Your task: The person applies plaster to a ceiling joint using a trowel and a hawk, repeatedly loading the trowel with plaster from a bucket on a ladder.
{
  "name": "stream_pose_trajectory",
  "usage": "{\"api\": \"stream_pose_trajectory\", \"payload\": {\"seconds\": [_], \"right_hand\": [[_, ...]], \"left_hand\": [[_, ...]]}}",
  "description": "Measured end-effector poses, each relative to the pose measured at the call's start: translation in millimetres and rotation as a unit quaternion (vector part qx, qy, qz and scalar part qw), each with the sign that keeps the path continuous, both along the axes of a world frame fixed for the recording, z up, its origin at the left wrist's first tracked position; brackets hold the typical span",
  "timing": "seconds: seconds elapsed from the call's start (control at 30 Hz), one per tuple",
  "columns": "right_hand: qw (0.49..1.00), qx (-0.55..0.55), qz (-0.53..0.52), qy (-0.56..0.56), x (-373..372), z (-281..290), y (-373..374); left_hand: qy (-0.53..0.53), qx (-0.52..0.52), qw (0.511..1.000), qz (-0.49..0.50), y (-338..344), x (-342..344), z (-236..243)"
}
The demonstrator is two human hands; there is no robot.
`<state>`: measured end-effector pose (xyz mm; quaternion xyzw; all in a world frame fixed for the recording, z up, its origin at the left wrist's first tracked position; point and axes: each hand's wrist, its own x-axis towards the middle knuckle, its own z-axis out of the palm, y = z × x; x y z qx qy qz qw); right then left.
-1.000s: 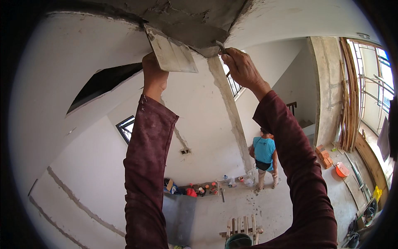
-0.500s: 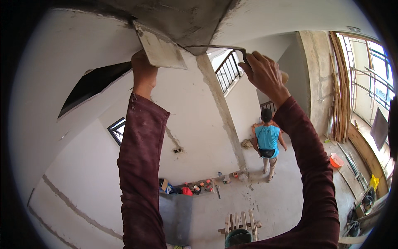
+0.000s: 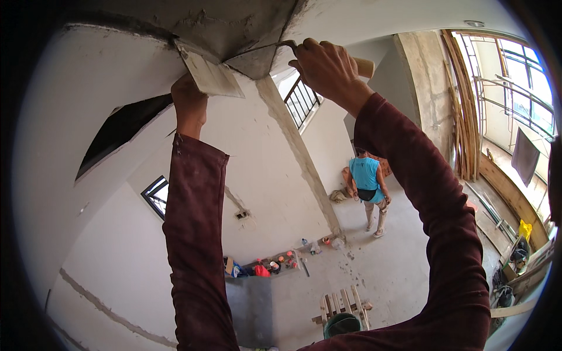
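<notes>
Up high, right under the ceiling, two raised arms in maroon sleeves (image 3: 196,234) are seen at full stretch. On the left, a flat pale board (image 3: 212,73) is borne up by the left hand (image 3: 189,99): that hand is closed at its underside, though the part being gripped is hidden. The board is tilted, its upper corner brought close to the dark edge of the rough grey surface (image 3: 216,26) overhead.

And over on the right, a trowel (image 3: 364,66) is grasped by the right hand (image 3: 329,67), the fingers wrapped firmly around its wooden handle, the butt left jutting out past the hand. The thin blade, seen almost edge-on, is pointed leftward across the grey corner, near the board; whether the surface is being touched cannot be told.

Down below, a person in a blue top (image 3: 366,172) is seen from behind, standing on the pale floor (image 3: 404,257). Nearer, a green bucket (image 3: 342,324) is placed beside a slatted wooden stand (image 3: 351,307), partly overlapped by it in this view. Along the foot of the wall, a red bag (image 3: 261,271) is spotted among small items, and at far right, long timber strips (image 3: 461,111) are leaned upright beside the bright window.
</notes>
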<state>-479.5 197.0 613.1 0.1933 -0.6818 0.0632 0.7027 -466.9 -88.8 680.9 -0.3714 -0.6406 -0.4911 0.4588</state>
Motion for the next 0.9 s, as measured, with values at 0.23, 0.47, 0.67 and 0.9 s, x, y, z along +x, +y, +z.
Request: {"api": "stream_pose_trajectory", "payload": {"seconds": [0.23,0.47,0.67,0.9], "right_hand": [[1.0,0.01,0.0,0.001,46,9,14],[0.998,0.021,-0.029,0.053,104,12,31],[0.994,0.048,-0.071,0.066,163,13,45],[0.999,0.039,0.027,0.017,217,0,68]], "left_hand": [[-0.029,-0.012,0.999,0.021,-9,-9,6],[-0.014,-0.004,1.0,-0.01,3,-3,2],[-0.027,0.007,0.999,-0.024,13,5,0],[-0.003,-0.015,1.0,-0.017,9,1,1]]}}
